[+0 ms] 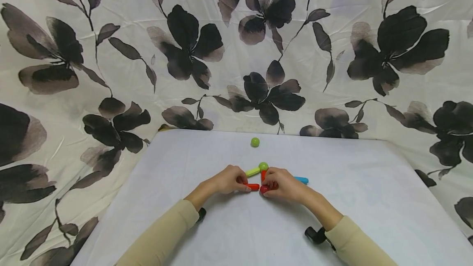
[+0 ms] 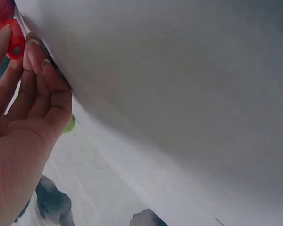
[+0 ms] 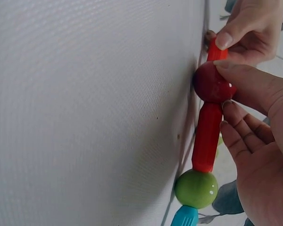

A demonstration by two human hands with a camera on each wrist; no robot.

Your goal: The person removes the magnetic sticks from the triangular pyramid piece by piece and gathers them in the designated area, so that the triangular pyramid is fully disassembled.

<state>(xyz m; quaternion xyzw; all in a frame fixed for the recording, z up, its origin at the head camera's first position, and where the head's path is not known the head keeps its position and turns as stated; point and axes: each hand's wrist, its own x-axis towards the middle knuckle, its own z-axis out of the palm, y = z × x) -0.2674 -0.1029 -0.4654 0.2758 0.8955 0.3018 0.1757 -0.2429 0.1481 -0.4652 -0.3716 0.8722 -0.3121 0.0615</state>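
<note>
red rod (image 1: 253,186) in left hand (image 1: 230,179) lies beside red ball (image 3: 208,84) pinched by right hand (image 1: 285,184).

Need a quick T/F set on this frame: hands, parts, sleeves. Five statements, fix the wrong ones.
1. The left hand holds a red stick. True.
2. The right hand holds a blue ball. False: it holds a red ball.
3. A green ball sits apart from the other parts, toward the far edge of the white tabletop. True.
4. The blue stick lies out past the left hand, on the left side. False: its visible end shows just to the right of the right hand.
5. Both sleeves are black. False: they are beige.
</note>
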